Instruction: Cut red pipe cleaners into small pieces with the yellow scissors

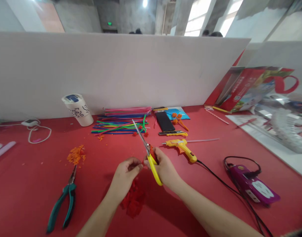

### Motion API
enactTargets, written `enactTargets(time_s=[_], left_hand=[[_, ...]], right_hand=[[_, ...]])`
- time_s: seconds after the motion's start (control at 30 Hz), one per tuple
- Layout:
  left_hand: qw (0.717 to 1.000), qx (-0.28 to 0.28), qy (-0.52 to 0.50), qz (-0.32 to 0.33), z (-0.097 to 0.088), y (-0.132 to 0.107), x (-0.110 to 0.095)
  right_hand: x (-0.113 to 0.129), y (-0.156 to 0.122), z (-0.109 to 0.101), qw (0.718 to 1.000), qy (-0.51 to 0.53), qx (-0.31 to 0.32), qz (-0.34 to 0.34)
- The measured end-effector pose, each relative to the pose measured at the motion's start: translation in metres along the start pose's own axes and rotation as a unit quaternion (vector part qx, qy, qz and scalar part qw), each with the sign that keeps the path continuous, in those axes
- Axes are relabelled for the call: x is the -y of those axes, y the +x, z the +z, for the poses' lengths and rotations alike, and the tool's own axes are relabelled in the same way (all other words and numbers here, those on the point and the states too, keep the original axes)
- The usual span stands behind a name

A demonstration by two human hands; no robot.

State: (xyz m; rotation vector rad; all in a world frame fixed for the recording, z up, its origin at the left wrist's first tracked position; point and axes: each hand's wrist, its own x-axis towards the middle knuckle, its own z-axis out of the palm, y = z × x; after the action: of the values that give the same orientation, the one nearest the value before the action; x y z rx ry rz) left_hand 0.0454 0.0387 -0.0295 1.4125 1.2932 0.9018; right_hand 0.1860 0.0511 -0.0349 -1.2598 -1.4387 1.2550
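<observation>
My right hand (166, 168) is closed around scissors (154, 169) with yellow handles, their blades pointing up and away to the left. A small orange-red fuzzy piece (152, 152) shows between the scissors and my right fingers. Close beside it, my left hand (123, 179) pinches thumb and finger together; what sits between the fingertips is too small to make out. Below both hands lies a loose pile of red fluffy bits (133, 200) on the red table (180, 210).
Pliers (69, 189) and orange scraps (76, 155) lie left; a tumbler (78, 110) stands behind. Pipe cleaners (121, 123), a phone (164, 121), a utility knife (173, 133) and orange fuzzy flowers (177, 118) lie farther back. Right are a glue gun (182, 146) and purple power strip (255, 186).
</observation>
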Motion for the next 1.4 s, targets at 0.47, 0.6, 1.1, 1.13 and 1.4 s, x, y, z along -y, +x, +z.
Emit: enactTargets(time_s=[0.47, 0.6, 1.1, 1.13, 1.4], left_hand=[[0.971, -0.048, 0.221, 0.075, -0.002, -0.011, 0.009], [0.967, -0.055, 0.237, 0.072, -0.001, -0.013, 0.008], [0.931, -0.142, -0.326, -0.085, -0.016, -0.003, 0.005], [0.924, -0.135, -0.348, -0.087, -0.017, -0.004, 0.004], [0.890, -0.148, -0.423, -0.080, -0.020, -0.004, 0.001]], right_hand=[[-0.002, -0.014, 0.007, 0.996, -0.088, 0.002, 0.015], [0.001, -0.014, 0.009, 0.996, -0.091, 0.000, 0.012], [0.006, -0.015, -0.027, 0.898, -0.429, 0.066, -0.074], [0.003, -0.017, -0.027, 0.882, -0.458, 0.068, -0.081], [-0.006, -0.021, -0.029, 0.813, -0.558, 0.082, -0.145]])
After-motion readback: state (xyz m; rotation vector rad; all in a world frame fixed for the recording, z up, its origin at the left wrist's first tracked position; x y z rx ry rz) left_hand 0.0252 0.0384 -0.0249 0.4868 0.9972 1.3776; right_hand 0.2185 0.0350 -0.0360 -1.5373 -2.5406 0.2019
